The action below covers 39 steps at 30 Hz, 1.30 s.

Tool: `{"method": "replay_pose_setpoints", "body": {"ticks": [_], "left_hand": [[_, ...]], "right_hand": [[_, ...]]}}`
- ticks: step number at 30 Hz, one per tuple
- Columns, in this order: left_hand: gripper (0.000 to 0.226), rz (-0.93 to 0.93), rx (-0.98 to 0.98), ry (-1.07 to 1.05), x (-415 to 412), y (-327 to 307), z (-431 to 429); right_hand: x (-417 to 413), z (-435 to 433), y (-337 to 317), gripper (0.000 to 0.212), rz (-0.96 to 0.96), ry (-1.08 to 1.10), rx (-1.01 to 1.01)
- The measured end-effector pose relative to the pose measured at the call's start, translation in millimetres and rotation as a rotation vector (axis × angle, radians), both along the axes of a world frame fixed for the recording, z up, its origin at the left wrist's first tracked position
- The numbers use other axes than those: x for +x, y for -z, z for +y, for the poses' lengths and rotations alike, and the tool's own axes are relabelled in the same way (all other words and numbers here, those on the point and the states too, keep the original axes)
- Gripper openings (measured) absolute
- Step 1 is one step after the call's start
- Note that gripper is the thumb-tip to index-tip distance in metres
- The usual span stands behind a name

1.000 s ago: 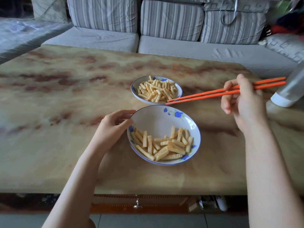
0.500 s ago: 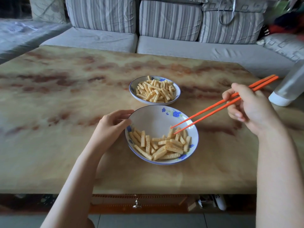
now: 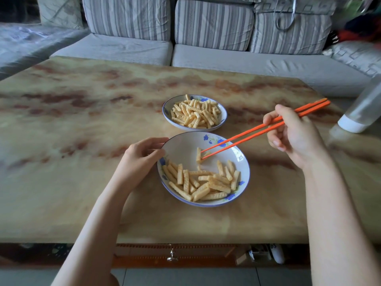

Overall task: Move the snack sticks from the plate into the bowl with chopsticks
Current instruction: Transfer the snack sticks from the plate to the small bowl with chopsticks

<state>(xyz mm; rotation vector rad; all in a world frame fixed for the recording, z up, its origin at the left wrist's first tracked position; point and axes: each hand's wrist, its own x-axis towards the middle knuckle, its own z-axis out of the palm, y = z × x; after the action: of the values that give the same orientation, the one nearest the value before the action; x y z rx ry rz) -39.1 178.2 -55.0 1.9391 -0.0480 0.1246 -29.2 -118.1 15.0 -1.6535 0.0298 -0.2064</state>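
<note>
A shallow white plate with blue flowers sits near me, with several ridged snack sticks heaped in its near half. Behind it stands a smaller bowl filled with more snack sticks. My right hand grips a pair of orange chopsticks. Their tips pinch one snack stick, upright over the plate's bare middle. My left hand holds the plate's left rim, thumb on the edge.
A tilted clear bottle with a white cap lies at the table's right edge, close to my right hand. The marbled tabletop stretches left and back. A striped grey sofa runs behind the table.
The chopsticks swung from the far bowl down to the near plate, and their tips now pinch one snack stick. My left hand stayed on the plate's rim.
</note>
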Motion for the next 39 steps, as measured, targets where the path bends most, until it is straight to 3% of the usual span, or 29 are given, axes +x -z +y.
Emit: {"method": "replay_pose_setpoints", "body": {"ticks": [21,39], "left_hand": [[0.033,0.022,-0.007,0.022,0,-2,0],[0.032,0.016,0.0,0.02,0,-2,0]], "right_hand": [[10,21,12,0.043,-0.018,0.041,0.018],[17,27,11,0.039,-0.201,0.346,0.365]]}}
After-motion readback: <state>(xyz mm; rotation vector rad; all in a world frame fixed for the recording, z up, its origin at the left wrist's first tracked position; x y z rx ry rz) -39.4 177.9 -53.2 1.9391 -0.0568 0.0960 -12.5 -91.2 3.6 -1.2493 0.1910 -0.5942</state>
